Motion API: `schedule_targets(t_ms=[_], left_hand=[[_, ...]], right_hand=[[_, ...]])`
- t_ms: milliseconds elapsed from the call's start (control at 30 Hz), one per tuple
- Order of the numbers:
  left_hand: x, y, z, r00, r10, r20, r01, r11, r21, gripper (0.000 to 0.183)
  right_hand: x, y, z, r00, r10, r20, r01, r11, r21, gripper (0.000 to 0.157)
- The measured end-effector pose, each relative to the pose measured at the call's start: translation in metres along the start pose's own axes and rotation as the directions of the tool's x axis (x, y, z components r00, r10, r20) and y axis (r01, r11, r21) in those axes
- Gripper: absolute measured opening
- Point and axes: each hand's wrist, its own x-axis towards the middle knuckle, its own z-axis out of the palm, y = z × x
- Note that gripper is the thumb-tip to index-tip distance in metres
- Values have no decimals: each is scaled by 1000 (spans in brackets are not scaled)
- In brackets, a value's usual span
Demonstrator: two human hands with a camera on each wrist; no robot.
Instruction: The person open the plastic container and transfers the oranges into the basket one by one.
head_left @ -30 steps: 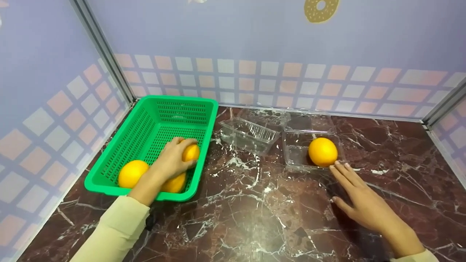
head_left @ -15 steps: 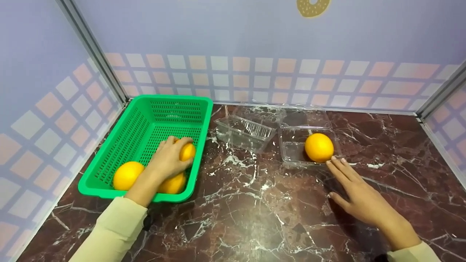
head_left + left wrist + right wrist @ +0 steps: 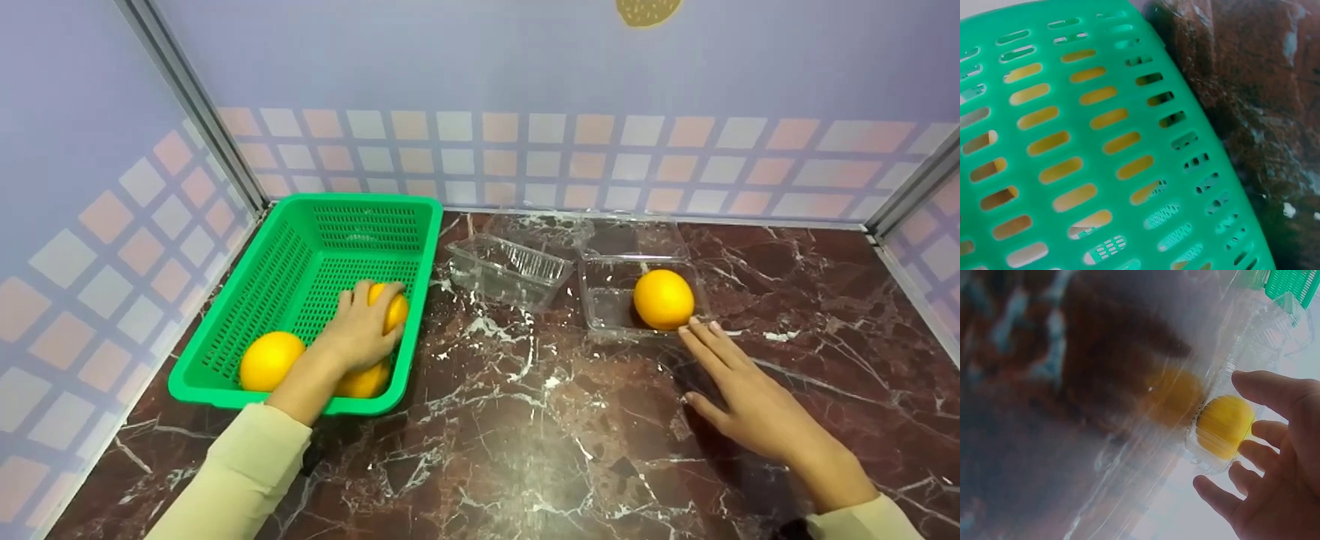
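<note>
In the head view my left hand (image 3: 360,330) reaches into the green plastic basket (image 3: 281,247) and grips an orange (image 3: 394,311) near its right wall, fingers curled over the top. Beneath that hand lies another orange (image 3: 364,381), partly covered. A further orange (image 3: 271,361) sits in the front left corner. My right hand (image 3: 757,409) has its fingers extended, tips close to the front edge of an opened clear plastic container (image 3: 607,300) that holds one orange (image 3: 664,300). Whether the fingertips touch the container is unclear. The left wrist view shows mostly the basket wall (image 3: 1067,124).
Between the basket and the container with the orange stands another clear plastic container (image 3: 510,274), tilted. Patterned panels (image 3: 525,157) close off the back and sides of the dark marbled tabletop (image 3: 525,450).
The head view has shifted slightly. My left hand's fingers have moved a little over the orange, while the right hand stays beside the container.
</note>
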Motion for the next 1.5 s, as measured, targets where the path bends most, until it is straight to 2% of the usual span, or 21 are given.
schedule_targets(t_ms=[100, 333, 567, 800, 1267, 1500], left_hand=[[-1, 0, -1, 999, -1, 32, 1, 1000, 2, 59], [-6, -4, 0, 999, -25, -35, 25, 1000, 4, 57], [-1, 1, -2, 999, -33, -11, 32, 999, -6, 54], [0, 2, -1, 1000, -23, -22, 23, 1000, -10, 52], [5, 5, -1, 999, -14, -29, 13, 1000, -14, 50], [1, 5, 0, 999, -15, -32, 14, 999, -48, 50]], right_hand=[[-1, -1, 2, 1000, -1, 1, 1, 1000, 3, 89], [-2, -1, 6, 999, -46, -16, 46, 999, -17, 90], [-3, 2, 6, 999, -48, -14, 47, 997, -60, 92], [-2, 2, 8, 999, -46, -17, 45, 997, -57, 91], [-2, 5, 12, 995, -60, -75, 55, 997, -62, 92], [-1, 6, 14, 992, -73, -98, 66, 995, -74, 92]])
